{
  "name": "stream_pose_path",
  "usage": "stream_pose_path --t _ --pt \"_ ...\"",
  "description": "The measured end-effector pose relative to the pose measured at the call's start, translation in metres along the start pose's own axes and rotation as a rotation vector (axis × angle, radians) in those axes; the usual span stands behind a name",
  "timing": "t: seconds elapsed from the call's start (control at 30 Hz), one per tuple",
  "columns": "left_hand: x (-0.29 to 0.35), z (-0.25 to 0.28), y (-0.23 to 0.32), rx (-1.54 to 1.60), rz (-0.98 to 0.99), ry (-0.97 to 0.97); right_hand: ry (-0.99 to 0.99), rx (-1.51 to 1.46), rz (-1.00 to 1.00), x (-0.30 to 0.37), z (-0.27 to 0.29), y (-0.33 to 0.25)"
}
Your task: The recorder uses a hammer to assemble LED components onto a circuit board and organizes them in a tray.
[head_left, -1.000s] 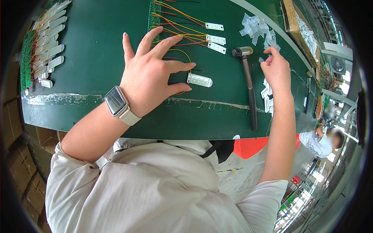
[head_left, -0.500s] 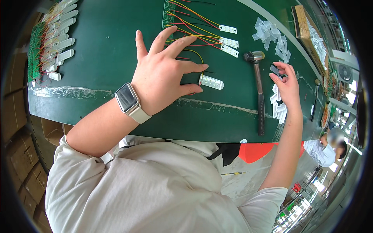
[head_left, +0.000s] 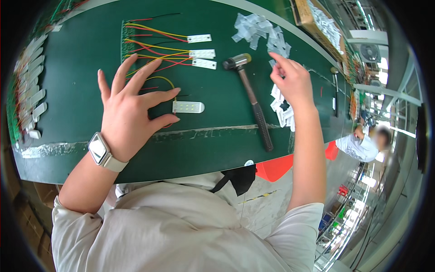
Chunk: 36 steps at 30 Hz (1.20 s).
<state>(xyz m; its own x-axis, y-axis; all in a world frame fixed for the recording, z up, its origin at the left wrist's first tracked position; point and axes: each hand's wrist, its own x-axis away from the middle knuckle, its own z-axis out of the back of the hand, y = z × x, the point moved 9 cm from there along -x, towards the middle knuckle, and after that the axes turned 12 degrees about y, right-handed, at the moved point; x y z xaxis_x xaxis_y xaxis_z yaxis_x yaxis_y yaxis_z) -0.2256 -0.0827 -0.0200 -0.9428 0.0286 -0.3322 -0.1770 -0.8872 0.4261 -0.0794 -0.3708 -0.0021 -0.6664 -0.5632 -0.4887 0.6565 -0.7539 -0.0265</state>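
My left hand point(head_left: 131, 106), a watch on its wrist, is spread over the green table. Its thumb and forefinger are apart by the wired end of a small LED board point(head_left: 188, 107) seated in a white round-ended plastic piece. A yellow wire point(head_left: 164, 79) loops from that board. Other wired LED boards point(head_left: 202, 54) lie farther off, their red, yellow and black wires running to a green circuit-board strip point(head_left: 128, 41). My right hand point(head_left: 294, 84) is curled beside the pile of clear plastic pieces point(head_left: 277, 43) and above white plastic parts point(head_left: 283, 113). What its fingertips hold cannot be made out.
A hammer point(head_left: 253, 97) lies between my hands. Finished-looking white pieces wired to green boards point(head_left: 34, 90) line the left edge. A cardboard box point(head_left: 317, 25) of white parts stands far right. Another person point(head_left: 364, 143) is beyond the table at right.
The whole view has shifted and turned, so the table's things appear farther left. My right hand's fingers have curled in more; my left hand keeps its spread pose by the LED board.
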Motion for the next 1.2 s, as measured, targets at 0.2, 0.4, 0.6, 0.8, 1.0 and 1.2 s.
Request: stream_pose_path --t 0.2,0.4,0.6,0.8,1.0,1.2 --pt "-0.001 -0.002 -0.002 -0.031 0.036 -0.025 -0.232 -0.195 -0.61 0.008 -0.014 0.019" --pt "0.001 -0.002 -0.004 -0.019 0.029 -0.008 0.067 -0.906 -0.771 0.015 0.018 -0.05" --pt "0.0 -0.002 -0.003 -0.015 0.027 -0.004 0.071 -0.537 -0.409 0.031 0.02 -0.132" --pt "0.002 -0.004 -0.006 -0.014 0.031 -0.015 0.089 -0.416 -0.369 0.049 0.023 -0.124" --pt "0.002 -0.002 -0.007 -0.013 0.011 0.007 -0.051 -0.409 -0.356 0.054 0.02 -0.12" --pt "0.002 -0.002 -0.006 -0.013 -0.001 0.017 0.103 -0.512 -0.261 0.023 0.018 -0.153"
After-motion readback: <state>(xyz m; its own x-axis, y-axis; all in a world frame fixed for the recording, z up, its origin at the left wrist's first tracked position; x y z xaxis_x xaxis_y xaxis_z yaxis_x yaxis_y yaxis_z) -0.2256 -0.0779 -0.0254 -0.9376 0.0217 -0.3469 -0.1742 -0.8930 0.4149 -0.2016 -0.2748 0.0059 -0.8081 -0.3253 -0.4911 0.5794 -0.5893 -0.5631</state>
